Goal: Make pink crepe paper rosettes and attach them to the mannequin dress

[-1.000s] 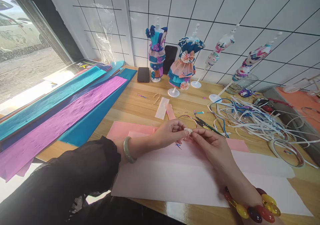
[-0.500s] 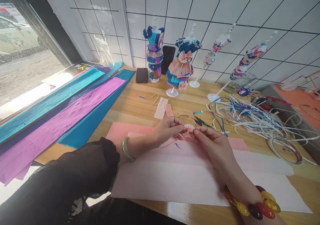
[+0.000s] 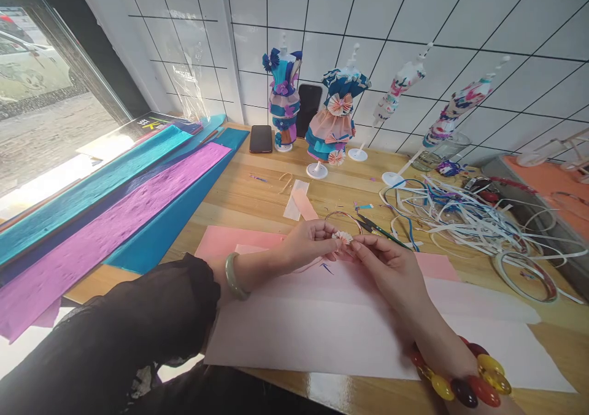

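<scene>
Both of my hands meet over the pale pink paper sheets (image 3: 350, 323) on the wooden table (image 3: 248, 197). My left hand (image 3: 306, 246) and my right hand (image 3: 386, 267) pinch a small pleated pink paper rosette (image 3: 343, 237) between their fingertips. A green bangle sits on my left wrist and a chunky bead bracelet (image 3: 469, 378) on my right wrist. Small dark scissors (image 3: 375, 228) lie just beyond my fingers. Two loose pink paper strips (image 3: 299, 200) rest farther back.
Long teal and magenta crepe paper rolls (image 3: 119, 212) fill the left side. Several small mannequins in paper dresses (image 3: 338, 126) stand by the tiled wall, with two dark phones (image 3: 261, 139) near them. A tangle of white and blue paper strips (image 3: 464, 218) covers the right.
The rosette looked fanned out half a second ago and is now pinched smaller between my fingers. My hands have stayed in nearly the same place.
</scene>
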A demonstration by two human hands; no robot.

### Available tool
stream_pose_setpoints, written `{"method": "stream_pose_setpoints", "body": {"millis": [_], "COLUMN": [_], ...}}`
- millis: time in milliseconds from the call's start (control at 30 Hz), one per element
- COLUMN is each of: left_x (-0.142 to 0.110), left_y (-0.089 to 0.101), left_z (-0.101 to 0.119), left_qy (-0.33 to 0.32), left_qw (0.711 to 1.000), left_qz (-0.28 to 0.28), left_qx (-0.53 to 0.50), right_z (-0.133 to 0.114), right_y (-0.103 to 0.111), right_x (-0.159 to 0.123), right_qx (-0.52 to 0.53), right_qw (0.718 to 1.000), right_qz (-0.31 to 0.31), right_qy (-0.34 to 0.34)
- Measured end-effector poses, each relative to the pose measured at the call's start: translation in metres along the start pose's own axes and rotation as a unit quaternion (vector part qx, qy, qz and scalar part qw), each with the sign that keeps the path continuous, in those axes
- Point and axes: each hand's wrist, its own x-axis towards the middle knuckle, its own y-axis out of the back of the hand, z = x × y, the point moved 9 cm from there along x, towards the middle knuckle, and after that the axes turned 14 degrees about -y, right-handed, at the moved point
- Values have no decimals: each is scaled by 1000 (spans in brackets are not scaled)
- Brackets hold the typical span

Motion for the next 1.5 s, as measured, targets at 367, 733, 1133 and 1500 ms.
{"method": "stream_pose_setpoints", "body": {"millis": [367, 733, 1133, 1500], "left_x": [-1, 0, 0, 1], "left_y": [0, 4, -2, -1], "left_z": [4, 3, 4, 2], "left_qy": [20, 13, 23, -31], "left_qw": [999, 997, 997, 1000], "left_qz": [11, 29, 31, 3], "left_qx": [-25, -64, -67, 2], "right_z": [1, -5, -5, -15], "right_y": [4, -5, -9, -3], "right_x": [-1, -2, -2, -6], "right_qx": [17, -3, -56, -135], "right_qw": [1000, 1000, 998, 989], "right_qz": [17, -21, -34, 24], "right_qy": [-17, -5, 9, 59]}}
